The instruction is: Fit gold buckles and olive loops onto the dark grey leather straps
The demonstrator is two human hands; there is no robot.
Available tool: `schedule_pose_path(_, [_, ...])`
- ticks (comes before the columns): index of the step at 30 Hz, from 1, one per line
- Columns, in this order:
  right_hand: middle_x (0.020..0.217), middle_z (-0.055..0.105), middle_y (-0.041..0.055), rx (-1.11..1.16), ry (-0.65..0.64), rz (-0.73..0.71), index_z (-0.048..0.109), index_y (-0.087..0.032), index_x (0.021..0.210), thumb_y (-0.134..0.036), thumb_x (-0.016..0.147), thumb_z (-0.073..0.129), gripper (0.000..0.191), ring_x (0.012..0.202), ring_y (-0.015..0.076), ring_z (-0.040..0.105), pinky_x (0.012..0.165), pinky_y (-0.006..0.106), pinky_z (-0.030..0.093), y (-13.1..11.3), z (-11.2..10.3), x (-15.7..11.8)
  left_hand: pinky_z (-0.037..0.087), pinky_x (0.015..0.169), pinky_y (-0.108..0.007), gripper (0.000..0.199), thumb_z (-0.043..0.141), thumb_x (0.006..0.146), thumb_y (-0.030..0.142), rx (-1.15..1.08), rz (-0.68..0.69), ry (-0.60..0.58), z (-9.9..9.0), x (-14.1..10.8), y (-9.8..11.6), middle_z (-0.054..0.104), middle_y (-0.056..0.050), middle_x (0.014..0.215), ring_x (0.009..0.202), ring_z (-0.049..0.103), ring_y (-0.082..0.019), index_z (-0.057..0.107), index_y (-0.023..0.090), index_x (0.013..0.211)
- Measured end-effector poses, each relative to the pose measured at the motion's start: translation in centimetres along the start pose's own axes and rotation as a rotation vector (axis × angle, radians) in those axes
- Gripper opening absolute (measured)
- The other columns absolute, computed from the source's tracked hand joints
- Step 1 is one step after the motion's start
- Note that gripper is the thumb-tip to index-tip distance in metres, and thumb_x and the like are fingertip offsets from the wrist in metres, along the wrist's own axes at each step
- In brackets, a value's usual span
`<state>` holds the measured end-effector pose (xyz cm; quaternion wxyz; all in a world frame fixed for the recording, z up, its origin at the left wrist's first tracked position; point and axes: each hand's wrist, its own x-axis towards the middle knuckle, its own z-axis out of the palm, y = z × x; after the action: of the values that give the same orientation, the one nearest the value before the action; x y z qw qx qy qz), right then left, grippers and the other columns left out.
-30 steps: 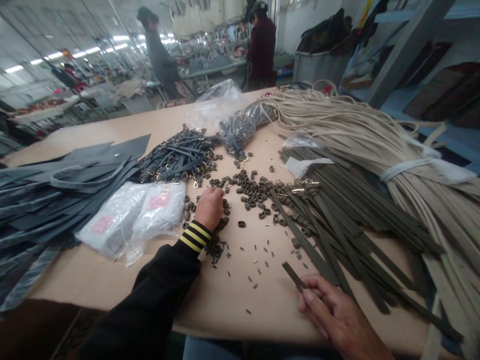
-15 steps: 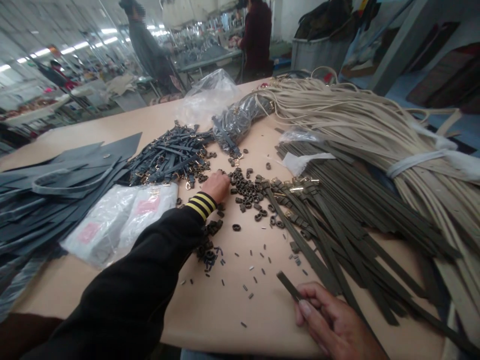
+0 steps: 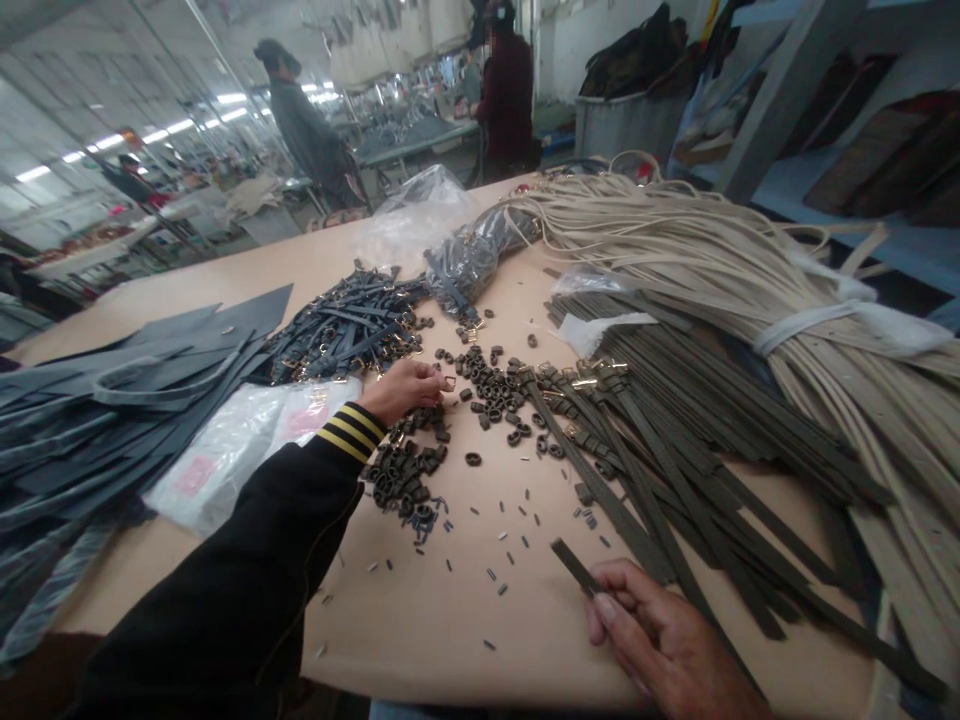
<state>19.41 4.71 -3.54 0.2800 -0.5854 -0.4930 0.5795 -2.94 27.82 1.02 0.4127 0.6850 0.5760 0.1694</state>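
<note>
My left hand (image 3: 409,389), in a black sleeve with yellow stripes, pinches a small gold buckle (image 3: 450,383) above the table. Just right of it lies a pile of small dark olive loops (image 3: 491,390); more loops (image 3: 397,475) lie below it. Near the front edge my right hand (image 3: 649,625) holds an olive strap (image 3: 574,566) between thumb and fingers, its end pointing up and left. Small metal pins (image 3: 492,574) are scattered between the hands. Olive straps with buckles (image 3: 611,440) lie right of the loops.
Navy buckled straps (image 3: 345,318), navy pieces (image 3: 172,350) and plastic-wrapped packs (image 3: 217,450) are on the left. A beige strap bundle (image 3: 720,250) spans the right side. Clear plastic bags (image 3: 420,210) lie at the back. Two people (image 3: 304,125) (image 3: 506,95) stand beyond the table.
My left hand has moved left and slightly toward me from the pile's edge, and a gold buckle now shows at its fingertips. My right hand still holds the strap in nearly the same place.
</note>
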Motion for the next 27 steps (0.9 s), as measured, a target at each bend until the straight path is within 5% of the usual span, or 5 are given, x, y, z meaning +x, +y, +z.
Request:
schedule_pose_path(8, [0.059, 0.051, -0.0007, 0.021, 0.051, 0.010, 0.049, -0.018, 0.078, -0.054, 0.076, 0.039, 0.038, 0.042, 0.0080, 0.034, 0.039, 0.021, 0.026, 0.3, 0.4, 0.1, 0.046, 0.055, -0.022, 0.016, 0.062, 0.063, 0.017, -0.520, -0.108, -0.139, 0.2, -1.3, -0.3, 0.058, -0.003, 0.066, 0.053, 0.054, -0.007, 0.047, 0.012, 0.066])
schedule_pose_path(17, [0.062, 0.051, -0.0008, 0.021, -0.024, -0.047, 0.047, -0.017, 0.083, -0.048, 0.080, 0.037, 0.033, 0.044, 0.0077, 0.036, 0.040, 0.020, 0.028, 0.5, 0.0, 0.2, 0.043, 0.050, -0.016, 0.011, 0.059, 0.067, 0.012, -0.625, -0.158, -0.170, 2.2, -4.7, 0.9, 0.056, 0.002, 0.058, 0.048, 0.053, -0.004, 0.051, 0.011, 0.074])
schedule_pose_path(21, [0.062, 0.050, -0.0012, 0.017, 0.008, -0.098, 0.047, -0.016, 0.082, -0.042, 0.082, 0.035, 0.029, 0.048, 0.0089, 0.041, 0.046, 0.022, 0.033, 0.6, -0.2, 0.5, 0.044, 0.053, -0.018, 0.007, 0.057, 0.069, 0.014, -0.505, -0.108, -0.226, 4.5, -7.8, 1.9, 0.058, 0.001, 0.056, 0.051, 0.055, -0.006, 0.051, 0.010, 0.072])
schedule_pose_path(27, [0.083, 0.059, 0.0061, -0.042, 0.008, -0.197, 0.049, -0.014, 0.096, -0.042, 0.079, 0.042, 0.033, 0.077, 0.0169, 0.055, 0.070, 0.027, 0.041, -0.9, -0.3, 0.5, 0.044, 0.053, -0.021, 0.004, 0.053, 0.069, 0.013, -0.555, -0.013, -0.390, 10.7, -13.6, 3.0, 0.056, 0.001, 0.055, 0.051, 0.053, -0.008, 0.049, 0.012, 0.071])
